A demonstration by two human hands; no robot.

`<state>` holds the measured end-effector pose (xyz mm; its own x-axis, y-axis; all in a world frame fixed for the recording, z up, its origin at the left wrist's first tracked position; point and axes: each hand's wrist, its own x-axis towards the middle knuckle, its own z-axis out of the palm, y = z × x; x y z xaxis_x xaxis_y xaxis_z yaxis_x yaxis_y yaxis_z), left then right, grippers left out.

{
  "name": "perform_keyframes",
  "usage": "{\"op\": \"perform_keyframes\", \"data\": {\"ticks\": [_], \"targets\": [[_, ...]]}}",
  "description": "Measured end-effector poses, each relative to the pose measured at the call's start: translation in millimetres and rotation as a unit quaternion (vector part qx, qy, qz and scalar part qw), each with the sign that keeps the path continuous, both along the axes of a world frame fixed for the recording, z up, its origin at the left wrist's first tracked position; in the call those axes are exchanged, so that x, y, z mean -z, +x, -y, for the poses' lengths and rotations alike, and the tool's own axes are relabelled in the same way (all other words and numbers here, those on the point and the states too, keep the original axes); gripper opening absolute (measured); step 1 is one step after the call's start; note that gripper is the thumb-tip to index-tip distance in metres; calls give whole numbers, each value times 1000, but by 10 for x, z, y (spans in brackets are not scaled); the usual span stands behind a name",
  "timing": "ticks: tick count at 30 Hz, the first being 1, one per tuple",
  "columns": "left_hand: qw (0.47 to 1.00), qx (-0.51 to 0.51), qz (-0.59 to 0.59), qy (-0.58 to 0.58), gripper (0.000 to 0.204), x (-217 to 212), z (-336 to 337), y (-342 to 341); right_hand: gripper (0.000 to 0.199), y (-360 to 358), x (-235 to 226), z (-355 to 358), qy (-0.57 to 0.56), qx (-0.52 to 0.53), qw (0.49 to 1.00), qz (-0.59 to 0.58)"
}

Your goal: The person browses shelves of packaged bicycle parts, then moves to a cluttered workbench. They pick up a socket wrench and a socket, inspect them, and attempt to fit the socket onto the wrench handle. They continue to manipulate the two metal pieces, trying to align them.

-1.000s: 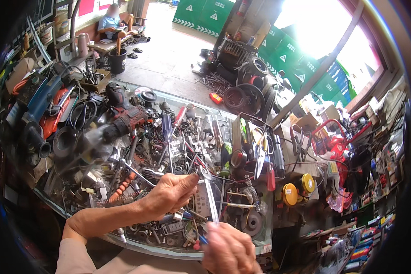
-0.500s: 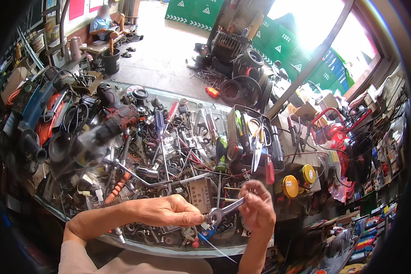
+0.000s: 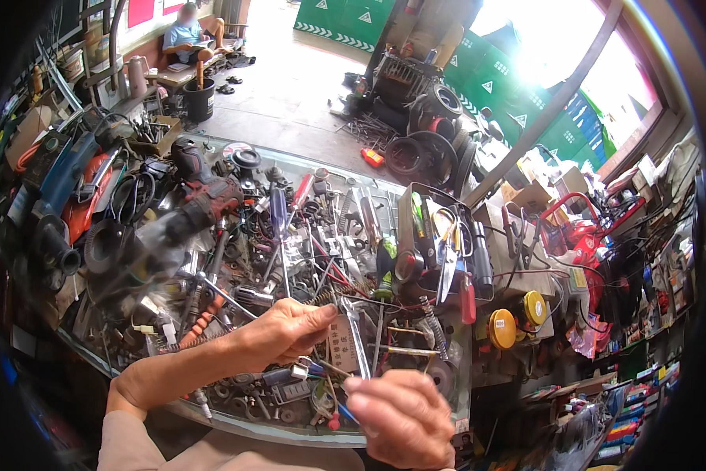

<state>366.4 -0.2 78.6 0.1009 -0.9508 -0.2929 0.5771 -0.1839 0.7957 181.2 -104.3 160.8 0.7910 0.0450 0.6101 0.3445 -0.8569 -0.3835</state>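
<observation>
Above the clear glass-topped desk (image 3: 282, 434), near its front right corner, the right hand (image 3: 406, 418) pinches a silver metal wrench (image 3: 357, 337) by its lower end. The left hand (image 3: 288, 334) has fingers pressed together beside the upper head; whether they hold anything cannot be told.

Silver metal wrench (image 3: 357, 341), head up toward 11–12 o'clock, lower end in right hand (image 3: 408, 420); 6 o'clock from view centre.

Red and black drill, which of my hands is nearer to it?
Left. In the picture, your left hand is below and right of the drill, not touching it; your right hand is farther off, lower and further right.
</observation>
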Motion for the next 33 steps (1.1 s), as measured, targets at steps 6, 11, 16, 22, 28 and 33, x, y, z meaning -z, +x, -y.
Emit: {"op": "perform_keyframes", "data": {"ticks": [6, 11, 16, 22, 28, 33], "targets": [[989, 11, -118, -86, 53, 48, -47, 65, 14, -24, 684, -181, 304, 195, 905, 225], [982, 105, -60, -147, 49, 79, -83, 29, 11, -163, 797, 234, 625, 101, 756, 166], [906, 302, 189, -228, 41, 81, -64, 14, 10, -140, 818, 559, 722, 19, 690, 54], [917, 243, 313, -45, 43, 61, -63, -68, 13, -76, 457, 584, 472, 26, 876, 99], [970, 22, 242, -28, 42, -42, -51, 12, 11, -39, 511, 651, 589, 185, 768, 169], [975, -78, 205, -28, 33, -92, -27, -29, 11, 115, 890, 706, 550, 271, 784, 96]]}}
